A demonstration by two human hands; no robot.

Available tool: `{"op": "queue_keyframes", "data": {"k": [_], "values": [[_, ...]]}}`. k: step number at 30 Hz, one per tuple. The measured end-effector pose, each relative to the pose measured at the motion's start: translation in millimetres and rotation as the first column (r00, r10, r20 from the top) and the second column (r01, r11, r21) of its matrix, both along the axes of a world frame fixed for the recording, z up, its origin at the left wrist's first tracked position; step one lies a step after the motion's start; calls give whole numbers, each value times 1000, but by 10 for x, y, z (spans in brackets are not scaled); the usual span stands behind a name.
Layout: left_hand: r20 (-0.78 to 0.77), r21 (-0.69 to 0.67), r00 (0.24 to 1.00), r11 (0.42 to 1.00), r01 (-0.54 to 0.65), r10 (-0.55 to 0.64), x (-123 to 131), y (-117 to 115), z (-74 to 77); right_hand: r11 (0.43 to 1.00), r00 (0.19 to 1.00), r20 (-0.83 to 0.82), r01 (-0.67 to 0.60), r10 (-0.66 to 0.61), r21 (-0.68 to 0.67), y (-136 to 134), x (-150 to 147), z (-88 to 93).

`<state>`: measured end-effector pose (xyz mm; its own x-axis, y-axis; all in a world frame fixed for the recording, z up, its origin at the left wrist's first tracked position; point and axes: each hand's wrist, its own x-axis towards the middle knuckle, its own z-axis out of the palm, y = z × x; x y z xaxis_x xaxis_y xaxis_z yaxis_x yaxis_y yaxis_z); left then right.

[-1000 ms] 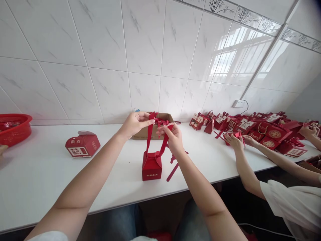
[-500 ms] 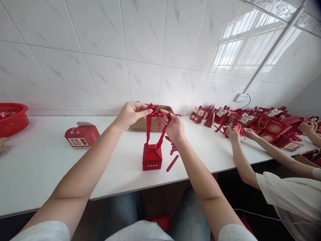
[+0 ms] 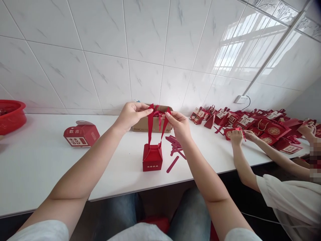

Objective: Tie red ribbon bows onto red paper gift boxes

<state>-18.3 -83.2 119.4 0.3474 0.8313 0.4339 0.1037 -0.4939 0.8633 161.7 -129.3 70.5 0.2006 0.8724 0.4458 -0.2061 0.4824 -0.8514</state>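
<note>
A small red gift box (image 3: pixel 152 160) with gold lettering stands upright on the white table in front of me. A red ribbon (image 3: pixel 150 129) runs through its top, and its two ends are drawn upward. My left hand (image 3: pixel 131 115) pinches one end between thumb and fingers. The other end is pinched in my right hand (image 3: pixel 178 122), level with the left. Both ends look taut and stand apart, with no knot between them. To the right of the box lie several flat dark-red strips (image 3: pixel 173 164).
Behind my hands a cardboard box (image 3: pixel 142 125) holds red ribbons. A larger red gift box (image 3: pixel 81 135) sits left, beyond it a red plastic basin (image 3: pixel 12 115). Many finished-looking red boxes (image 3: pixel 247 119) crowd the right, where a co-worker's hands (image 3: pixel 237 137) handle one.
My right hand has shifted slightly right and turned, its fingers now pinching near the ribbon's tip. The left hand keeps its pinch. The small box stays in place.
</note>
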Motion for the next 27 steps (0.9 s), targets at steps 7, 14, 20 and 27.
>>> {"op": "queue_keyframes", "data": {"k": [7, 14, 20, 27], "values": [[-21, 21, 1000, 1000, 9, -9, 7, -37, 4, 998, 999, 51, 11, -14, 58, 23, -28, 38], [-24, 96, 994, 990, 107, -105, 9, 8, 13, 999, 987, 157, 19, -26, 41, 80, -42, 72], [-54, 93, 988, 985, 146, -141, 91, 103, 62, 998, 980, 191, 47, -55, 48, 121, -30, 107], [-59, 103, 979, 974, 201, -196, 154, 99, 136, 968, 974, 36, -219, 225, -125, 160, 42, 108]]}}
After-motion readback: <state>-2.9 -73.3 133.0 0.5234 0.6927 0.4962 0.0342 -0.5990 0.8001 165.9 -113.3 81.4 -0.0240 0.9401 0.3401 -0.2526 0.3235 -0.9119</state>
